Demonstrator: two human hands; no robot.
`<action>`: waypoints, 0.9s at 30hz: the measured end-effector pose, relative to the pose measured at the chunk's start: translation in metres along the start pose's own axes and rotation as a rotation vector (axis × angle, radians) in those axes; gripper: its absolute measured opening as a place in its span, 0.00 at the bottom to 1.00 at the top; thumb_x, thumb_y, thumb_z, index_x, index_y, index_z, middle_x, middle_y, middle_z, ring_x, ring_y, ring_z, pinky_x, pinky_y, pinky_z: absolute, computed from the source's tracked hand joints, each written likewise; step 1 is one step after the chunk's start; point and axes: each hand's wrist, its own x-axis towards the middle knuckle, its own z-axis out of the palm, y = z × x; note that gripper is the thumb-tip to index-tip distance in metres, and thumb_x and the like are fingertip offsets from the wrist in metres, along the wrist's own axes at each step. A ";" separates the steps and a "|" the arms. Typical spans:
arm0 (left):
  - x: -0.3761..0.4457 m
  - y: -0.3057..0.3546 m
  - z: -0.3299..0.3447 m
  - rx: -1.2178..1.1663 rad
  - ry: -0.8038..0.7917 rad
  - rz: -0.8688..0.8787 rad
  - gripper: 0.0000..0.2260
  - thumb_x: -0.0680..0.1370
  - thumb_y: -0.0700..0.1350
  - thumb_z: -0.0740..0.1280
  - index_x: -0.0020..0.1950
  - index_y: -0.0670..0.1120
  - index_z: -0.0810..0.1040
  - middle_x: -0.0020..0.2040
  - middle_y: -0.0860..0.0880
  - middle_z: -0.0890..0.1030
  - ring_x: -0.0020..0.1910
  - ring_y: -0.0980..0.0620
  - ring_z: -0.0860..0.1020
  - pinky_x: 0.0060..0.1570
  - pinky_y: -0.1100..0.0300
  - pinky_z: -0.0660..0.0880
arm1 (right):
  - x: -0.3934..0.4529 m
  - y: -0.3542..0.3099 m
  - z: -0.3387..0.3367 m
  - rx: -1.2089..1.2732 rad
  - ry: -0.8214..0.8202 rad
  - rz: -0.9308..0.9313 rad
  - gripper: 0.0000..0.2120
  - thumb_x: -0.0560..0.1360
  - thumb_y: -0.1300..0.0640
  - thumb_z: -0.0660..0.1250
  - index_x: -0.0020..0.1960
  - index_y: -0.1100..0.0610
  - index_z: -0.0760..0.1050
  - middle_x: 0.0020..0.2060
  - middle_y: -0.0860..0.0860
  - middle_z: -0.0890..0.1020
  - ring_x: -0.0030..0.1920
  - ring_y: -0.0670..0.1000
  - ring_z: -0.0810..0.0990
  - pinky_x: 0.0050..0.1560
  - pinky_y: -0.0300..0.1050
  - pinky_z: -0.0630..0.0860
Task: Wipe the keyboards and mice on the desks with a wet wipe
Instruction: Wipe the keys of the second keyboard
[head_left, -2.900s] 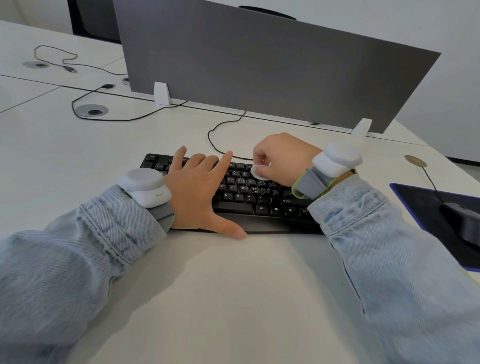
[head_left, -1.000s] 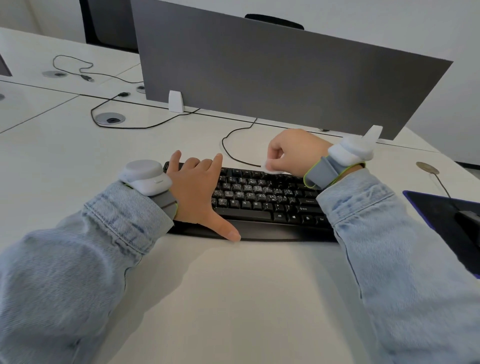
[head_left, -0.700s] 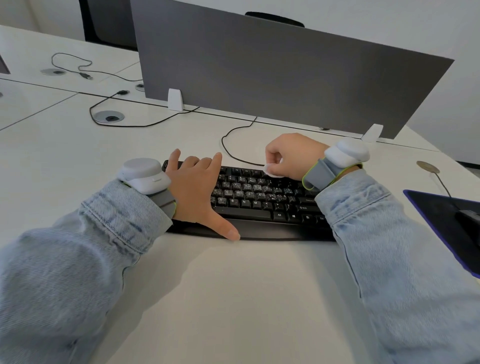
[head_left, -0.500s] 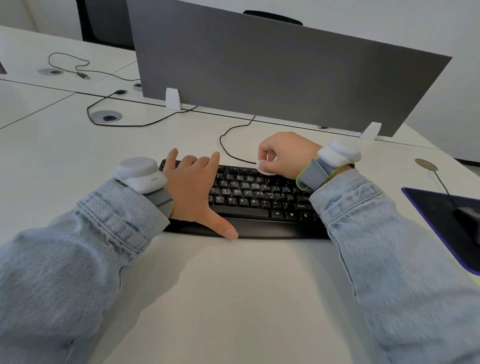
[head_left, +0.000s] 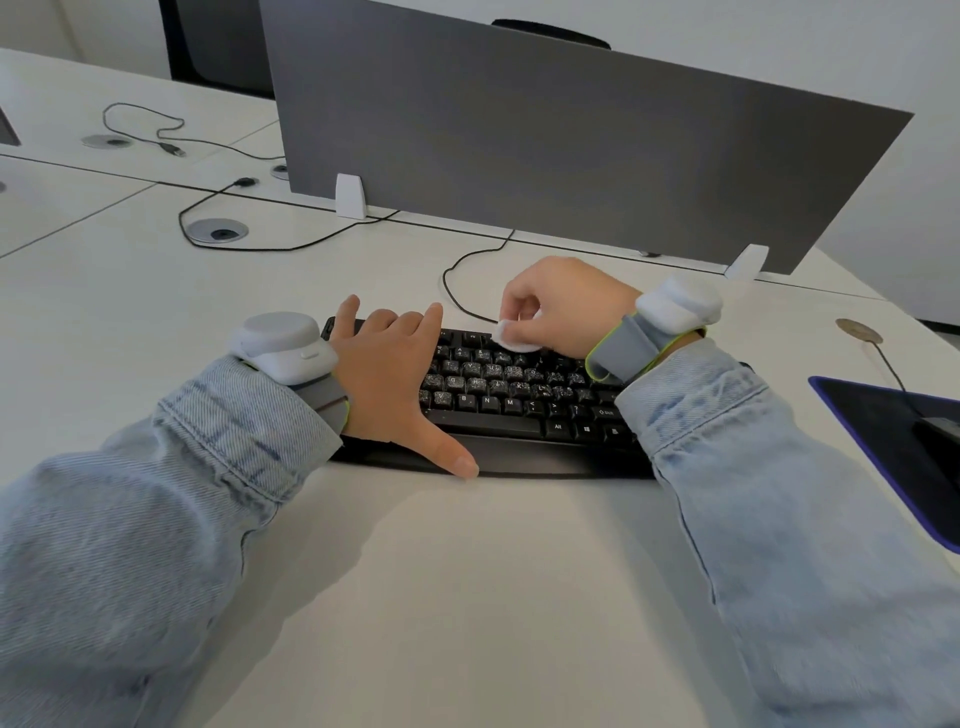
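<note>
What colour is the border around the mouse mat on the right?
The mouse mat is dark with a blue-purple edge, seen in the head view, the only one.

a black keyboard (head_left: 511, 397) lies flat under both hands, its left end beneath the left hand (head_left: 387, 374). a small white wipe (head_left: 511, 336), pinched under the right hand (head_left: 563, 312), touches its top row.
</note>
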 end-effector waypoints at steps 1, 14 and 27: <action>0.000 -0.001 0.000 0.002 -0.006 0.001 0.75 0.44 0.86 0.51 0.81 0.43 0.39 0.77 0.51 0.62 0.77 0.46 0.58 0.77 0.36 0.42 | 0.001 -0.002 0.005 -0.022 -0.009 -0.006 0.08 0.75 0.50 0.68 0.43 0.54 0.79 0.38 0.45 0.77 0.42 0.48 0.76 0.39 0.41 0.67; 0.001 -0.002 -0.001 -0.003 -0.027 0.006 0.75 0.44 0.86 0.50 0.81 0.44 0.37 0.78 0.50 0.60 0.78 0.46 0.56 0.77 0.37 0.40 | 0.003 -0.003 0.005 -0.131 0.081 0.069 0.06 0.77 0.55 0.64 0.45 0.56 0.77 0.43 0.48 0.77 0.47 0.51 0.75 0.45 0.42 0.68; 0.001 0.001 -0.002 0.009 -0.028 -0.006 0.75 0.44 0.86 0.50 0.81 0.44 0.38 0.79 0.50 0.59 0.78 0.45 0.56 0.77 0.37 0.41 | 0.002 -0.010 0.007 -0.083 0.083 -0.001 0.06 0.77 0.55 0.65 0.44 0.57 0.77 0.41 0.47 0.76 0.46 0.51 0.76 0.44 0.41 0.66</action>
